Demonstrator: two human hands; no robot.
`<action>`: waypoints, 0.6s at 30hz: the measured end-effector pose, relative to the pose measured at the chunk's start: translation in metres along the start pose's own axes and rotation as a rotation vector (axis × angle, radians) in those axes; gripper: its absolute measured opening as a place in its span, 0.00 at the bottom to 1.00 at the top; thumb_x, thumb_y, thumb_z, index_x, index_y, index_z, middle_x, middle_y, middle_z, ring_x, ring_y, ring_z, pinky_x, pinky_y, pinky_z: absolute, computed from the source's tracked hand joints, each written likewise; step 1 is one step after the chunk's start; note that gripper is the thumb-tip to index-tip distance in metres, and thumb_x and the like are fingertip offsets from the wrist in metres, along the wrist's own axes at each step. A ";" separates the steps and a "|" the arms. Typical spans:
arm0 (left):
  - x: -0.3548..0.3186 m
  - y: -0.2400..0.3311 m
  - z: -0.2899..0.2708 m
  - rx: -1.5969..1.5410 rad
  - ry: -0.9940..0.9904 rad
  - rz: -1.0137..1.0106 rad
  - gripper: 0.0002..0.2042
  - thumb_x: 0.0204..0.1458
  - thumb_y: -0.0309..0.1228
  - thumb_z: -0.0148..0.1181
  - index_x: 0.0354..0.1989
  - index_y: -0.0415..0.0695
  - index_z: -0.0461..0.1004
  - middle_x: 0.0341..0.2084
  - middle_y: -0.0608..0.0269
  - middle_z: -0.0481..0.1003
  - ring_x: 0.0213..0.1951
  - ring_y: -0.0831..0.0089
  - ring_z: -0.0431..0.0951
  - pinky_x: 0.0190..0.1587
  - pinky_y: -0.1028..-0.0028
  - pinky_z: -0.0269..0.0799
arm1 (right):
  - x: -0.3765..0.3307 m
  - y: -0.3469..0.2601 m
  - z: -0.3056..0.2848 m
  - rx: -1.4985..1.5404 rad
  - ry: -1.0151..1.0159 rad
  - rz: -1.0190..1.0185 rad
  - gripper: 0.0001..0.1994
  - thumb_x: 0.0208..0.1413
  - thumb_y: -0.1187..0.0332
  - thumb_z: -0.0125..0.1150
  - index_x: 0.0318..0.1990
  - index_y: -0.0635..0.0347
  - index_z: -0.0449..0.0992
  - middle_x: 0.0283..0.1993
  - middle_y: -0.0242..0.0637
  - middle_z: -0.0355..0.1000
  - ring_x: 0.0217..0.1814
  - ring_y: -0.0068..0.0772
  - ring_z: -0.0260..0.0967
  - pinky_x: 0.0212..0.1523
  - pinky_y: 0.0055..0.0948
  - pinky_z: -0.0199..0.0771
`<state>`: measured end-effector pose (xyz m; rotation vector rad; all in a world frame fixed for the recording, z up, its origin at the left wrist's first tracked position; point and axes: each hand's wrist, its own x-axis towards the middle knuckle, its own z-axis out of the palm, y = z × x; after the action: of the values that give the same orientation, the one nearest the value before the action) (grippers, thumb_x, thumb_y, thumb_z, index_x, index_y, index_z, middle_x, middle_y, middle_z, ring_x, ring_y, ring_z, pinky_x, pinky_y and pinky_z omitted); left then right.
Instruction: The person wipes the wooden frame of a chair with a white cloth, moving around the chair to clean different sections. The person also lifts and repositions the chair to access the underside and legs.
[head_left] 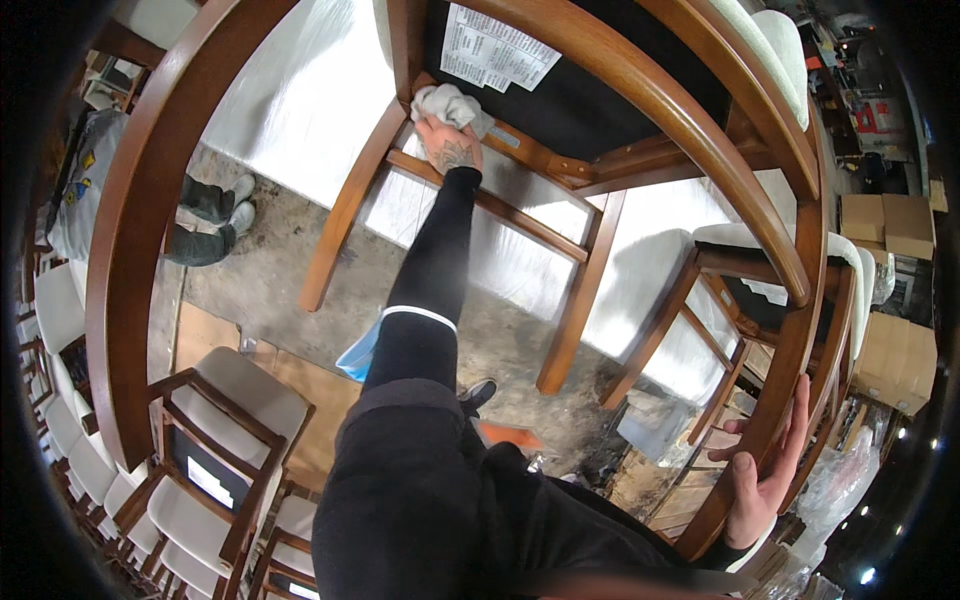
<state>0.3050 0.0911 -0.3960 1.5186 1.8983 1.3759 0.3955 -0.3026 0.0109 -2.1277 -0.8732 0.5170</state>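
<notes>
Tipped wooden chair (600, 110) before the person, underside facing them, long legs slanting lower left, left hand (450, 148) clutching white cloth (447, 104) at its leg joint, right hand (768, 488) spread around its right-hand post (788, 372)

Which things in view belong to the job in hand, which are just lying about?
In hand:
- white cloth, bunched in the left hand
- wooden chair, underside showing, cloth against it
- wooden rail at the right hand

Lying about:
- cardboard boxes
- flat cardboard on the floor
- clear plastic
</notes>
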 end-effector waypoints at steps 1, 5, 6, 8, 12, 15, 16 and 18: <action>-0.002 0.000 0.001 0.005 -0.019 -0.020 0.36 0.45 0.31 0.70 0.64 0.34 0.63 0.51 0.43 0.68 0.48 0.43 0.76 0.51 0.58 0.74 | 0.000 -0.001 0.000 0.003 0.005 -0.002 0.49 0.55 0.54 0.70 0.77 0.59 0.44 0.70 0.43 0.57 0.48 0.30 0.71 0.37 0.26 0.82; -0.003 0.000 -0.017 0.062 -0.429 -0.206 0.34 0.44 0.34 0.70 0.60 0.35 0.67 0.49 0.42 0.71 0.48 0.43 0.76 0.52 0.56 0.74 | 0.000 -0.003 0.000 -0.004 -0.020 -0.005 0.49 0.56 0.53 0.70 0.77 0.59 0.44 0.70 0.43 0.57 0.49 0.31 0.71 0.36 0.26 0.82; 0.005 -0.002 -0.023 0.072 -0.529 -0.239 0.33 0.44 0.35 0.71 0.59 0.35 0.68 0.48 0.42 0.71 0.48 0.43 0.77 0.52 0.56 0.73 | 0.000 -0.003 0.000 -0.007 -0.027 -0.006 0.49 0.56 0.53 0.69 0.77 0.59 0.44 0.70 0.43 0.57 0.49 0.31 0.71 0.36 0.26 0.82; 0.007 -0.001 -0.026 0.005 -0.228 -0.092 0.27 0.43 0.32 0.70 0.53 0.35 0.72 0.45 0.42 0.71 0.46 0.43 0.76 0.50 0.55 0.73 | 0.001 -0.003 -0.001 -0.013 -0.028 0.006 0.50 0.56 0.53 0.69 0.77 0.58 0.43 0.70 0.43 0.56 0.49 0.31 0.71 0.36 0.26 0.82; 0.014 -0.006 -0.011 -0.074 -0.034 -0.120 0.24 0.43 0.29 0.69 0.49 0.33 0.71 0.43 0.42 0.71 0.44 0.42 0.76 0.48 0.53 0.73 | 0.001 -0.001 -0.001 -0.029 -0.015 0.000 0.50 0.55 0.54 0.69 0.77 0.58 0.42 0.69 0.43 0.56 0.49 0.31 0.70 0.34 0.26 0.82; 0.013 -0.014 -0.004 -0.150 -0.114 -0.159 0.25 0.43 0.29 0.69 0.50 0.31 0.70 0.45 0.41 0.71 0.46 0.42 0.77 0.48 0.54 0.74 | 0.000 0.000 -0.001 -0.041 -0.022 0.016 0.50 0.55 0.52 0.70 0.77 0.58 0.42 0.68 0.43 0.57 0.49 0.32 0.70 0.35 0.27 0.82; 0.012 -0.015 -0.006 -0.144 -0.110 -0.112 0.25 0.44 0.30 0.68 0.51 0.31 0.71 0.46 0.40 0.72 0.46 0.42 0.77 0.49 0.54 0.75 | -0.001 0.000 -0.001 -0.032 -0.025 0.018 0.50 0.55 0.53 0.70 0.77 0.58 0.42 0.68 0.43 0.57 0.49 0.32 0.70 0.35 0.27 0.82; 0.011 -0.016 -0.013 -0.068 -0.243 -0.176 0.25 0.44 0.31 0.67 0.51 0.31 0.72 0.46 0.38 0.74 0.47 0.43 0.78 0.49 0.55 0.75 | 0.000 -0.001 -0.002 -0.016 -0.029 0.022 0.50 0.55 0.53 0.70 0.77 0.58 0.42 0.68 0.43 0.57 0.49 0.32 0.70 0.35 0.27 0.82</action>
<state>0.2825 0.0951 -0.4001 1.3803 1.7698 1.1136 0.3960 -0.3031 0.0125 -2.1518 -0.8735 0.5546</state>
